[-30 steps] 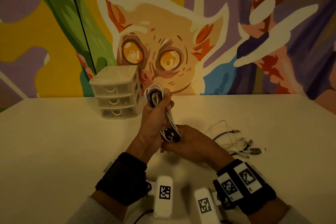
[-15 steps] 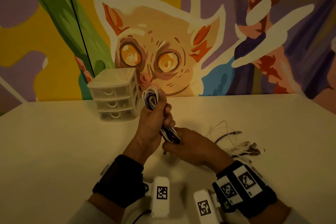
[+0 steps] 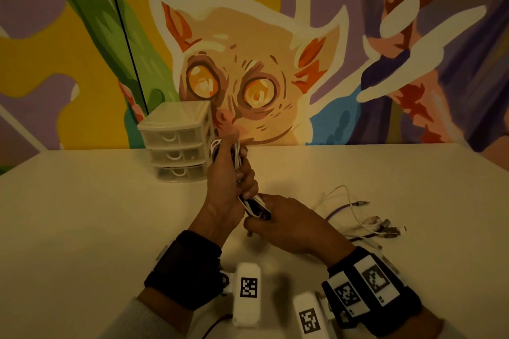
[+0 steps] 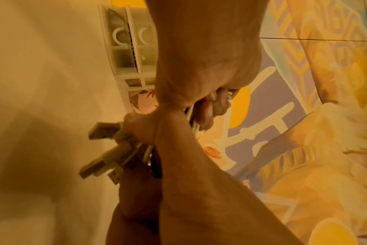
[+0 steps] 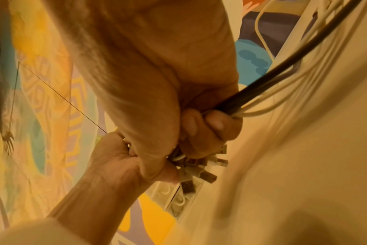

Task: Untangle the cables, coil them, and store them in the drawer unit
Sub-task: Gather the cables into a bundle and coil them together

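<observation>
Head view shows a wide, pale matte table (image 3: 82,228) running back to a painted mural wall (image 3: 413,91), and at the table's far edge, just beside the wall, stands the small translucent plastic three-drawer unit (image 3: 177,143), all three drawers looking closed. Just in front of it and to its right, the left hand (image 3: 228,181) is raised off the table with its fingers curled tight round a folded bundle of white and dark cables (image 3: 254,205), whose top loops poke out above the fist. The right hand (image 3: 292,224) sits just below, its fingers wrapped round the lower end of the same bundle, so both hands grip it and touch each other. From the right wrist, dark and white strands trail out of the right fist toward the table, and a cluster of pale USB plugs (image 5: 199,170) sticks out under the hands. To the right on the table lie the loose white and purple cable tails with small metal connectors (image 3: 366,217), not yet gathered in. By my reading the coiling step is in hand, with storage not begun. The next move likely calls for drawing in the trailing tails, securing the coil, then freeing one hand to pull a drawer open.
</observation>
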Action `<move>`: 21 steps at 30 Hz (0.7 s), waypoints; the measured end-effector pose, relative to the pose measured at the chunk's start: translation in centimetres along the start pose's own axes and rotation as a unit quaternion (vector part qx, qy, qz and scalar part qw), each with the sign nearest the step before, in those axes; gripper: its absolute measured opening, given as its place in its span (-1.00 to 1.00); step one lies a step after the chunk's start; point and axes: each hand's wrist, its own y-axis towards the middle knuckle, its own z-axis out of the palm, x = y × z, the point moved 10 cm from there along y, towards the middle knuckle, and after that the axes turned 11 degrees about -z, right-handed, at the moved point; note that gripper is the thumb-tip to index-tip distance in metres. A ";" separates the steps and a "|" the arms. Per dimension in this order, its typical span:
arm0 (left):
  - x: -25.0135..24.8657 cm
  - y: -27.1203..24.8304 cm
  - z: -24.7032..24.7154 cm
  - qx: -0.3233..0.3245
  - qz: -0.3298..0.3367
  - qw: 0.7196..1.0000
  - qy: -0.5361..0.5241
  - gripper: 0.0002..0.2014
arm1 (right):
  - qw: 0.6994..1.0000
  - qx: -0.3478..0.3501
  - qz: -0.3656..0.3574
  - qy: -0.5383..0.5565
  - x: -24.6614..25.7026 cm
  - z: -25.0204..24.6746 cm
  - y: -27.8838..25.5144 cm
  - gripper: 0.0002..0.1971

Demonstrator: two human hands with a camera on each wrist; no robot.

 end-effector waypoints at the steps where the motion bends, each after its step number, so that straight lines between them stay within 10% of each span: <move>1: -0.1 0.0 -0.1 -0.001 0.003 1.000 -0.005 -0.57 | 1.000 -0.003 0.000 -0.002 0.1 -0.1 0.0 -0.79; 21: -4.7 -0.1 -5.3 -0.113 0.053 0.986 -0.106 -0.37 | 0.999 0.034 -0.022 -0.004 -0.4 -0.8 -0.8 -0.33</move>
